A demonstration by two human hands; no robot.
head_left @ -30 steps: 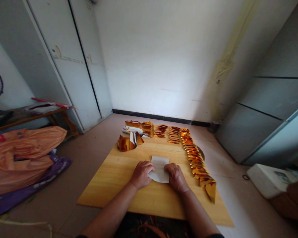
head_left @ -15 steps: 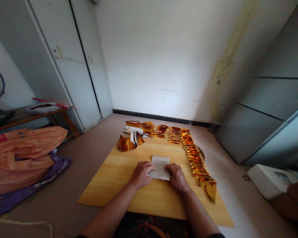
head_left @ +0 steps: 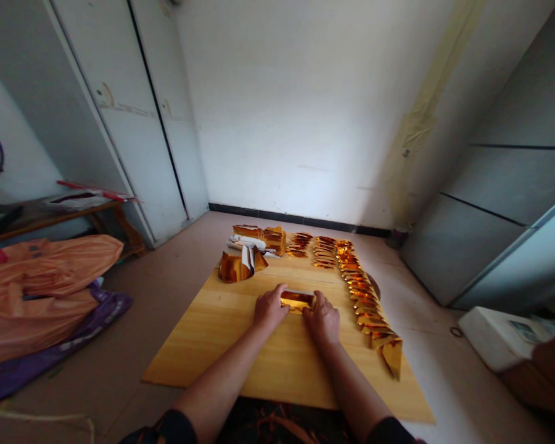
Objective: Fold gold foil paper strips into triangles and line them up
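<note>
A sheet of gold foil paper (head_left: 297,302) is curled over between my hands above the middle of the wooden board, its shiny gold side facing me. My left hand (head_left: 271,306) pinches its left end, thumb in front and fingers behind. At the right end, my right hand (head_left: 322,314) grips it the same way. Off to the right runs a long row of folded gold paper pieces (head_left: 363,296), overlapping one another. Behind my hands to the left stands a bent stack of gold paper sheets (head_left: 235,266).
The wooden board (head_left: 203,345) lies low in front of me. Two shorter rows of folded gold pieces (head_left: 324,251) and more paper stacks (head_left: 275,239) line its far edge. An orange plastic bag (head_left: 41,290) is on the left; a white box (head_left: 497,338) is on the right.
The paper lay flat with its pale side up; its near edge is now rolled away from me, showing gold. Both hands moved slightly forward with it.
</note>
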